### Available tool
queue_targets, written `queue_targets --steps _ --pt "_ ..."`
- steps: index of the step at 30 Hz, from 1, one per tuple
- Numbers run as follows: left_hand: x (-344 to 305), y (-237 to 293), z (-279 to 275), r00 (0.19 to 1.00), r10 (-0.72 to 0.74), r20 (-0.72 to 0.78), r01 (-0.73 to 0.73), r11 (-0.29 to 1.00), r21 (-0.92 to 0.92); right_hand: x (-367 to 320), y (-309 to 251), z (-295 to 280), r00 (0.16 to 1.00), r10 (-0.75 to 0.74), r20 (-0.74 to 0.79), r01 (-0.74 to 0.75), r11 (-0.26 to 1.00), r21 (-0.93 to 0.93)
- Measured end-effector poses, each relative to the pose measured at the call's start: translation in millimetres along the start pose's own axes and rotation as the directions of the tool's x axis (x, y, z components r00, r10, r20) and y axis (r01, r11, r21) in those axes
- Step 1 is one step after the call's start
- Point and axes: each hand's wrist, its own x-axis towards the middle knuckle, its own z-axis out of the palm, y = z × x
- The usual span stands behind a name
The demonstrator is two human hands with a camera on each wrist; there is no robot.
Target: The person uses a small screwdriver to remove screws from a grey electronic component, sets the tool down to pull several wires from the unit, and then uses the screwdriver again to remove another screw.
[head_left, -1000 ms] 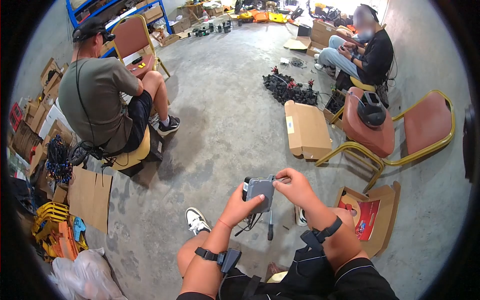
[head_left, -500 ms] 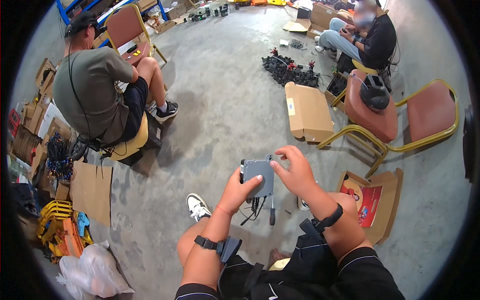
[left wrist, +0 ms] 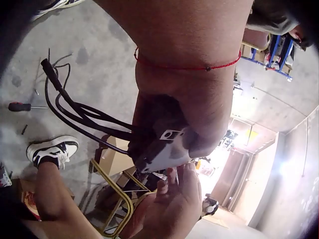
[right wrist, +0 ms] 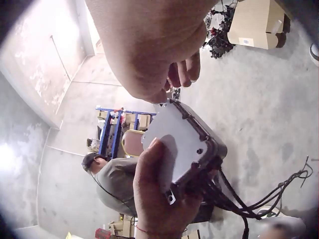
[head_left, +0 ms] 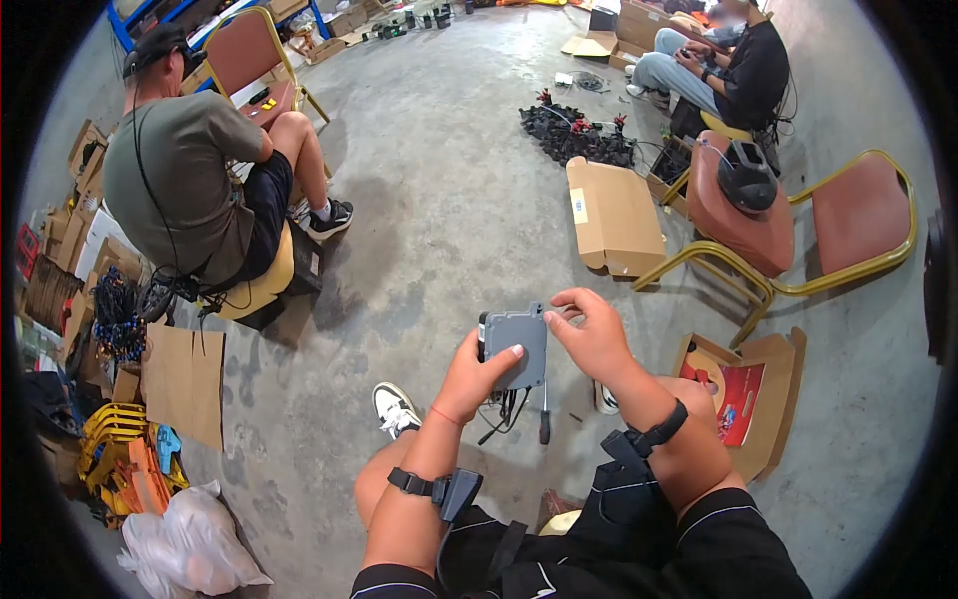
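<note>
A flat grey box (head_left: pixel 517 344) with rounded corners is held up in front of the lap. My left hand (head_left: pixel 477 377) grips its left side, thumb lying across the grey face. Black cables (left wrist: pixel 94 117) hang from the box in the left wrist view. At the box's upper right corner is my right hand (head_left: pixel 591 337), its thumb and fingers bent near a small tab there; in the right wrist view the fingertips (right wrist: pixel 187 74) stand beside that corner. Whether anything small is between them cannot be seen.
A screwdriver (head_left: pixel 545 427) lies on the floor below the box. Cardboard boxes (head_left: pixel 611 215) and chairs (head_left: pixel 863 220) stand to the right. Two people sit further off, left and right. Orange and yellow parts (head_left: pixel 140 474) and a plastic bag (head_left: pixel 195 544) lie at lower left.
The right hand pinched at the box's corner a second ago, then lifted its fingers off and spread them; now they are back closer to the corner. The left hand keeps its grip.
</note>
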Motion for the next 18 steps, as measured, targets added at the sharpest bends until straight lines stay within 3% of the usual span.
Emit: queue_targets --steps 18 --pt "-1.3 0.1 -0.9 1.0 0.011 0.016 -0.011 1.0 0.023 -1.3 -0.7 1.7 0.999 0.034 0.038 -0.031 0.996 -0.082"
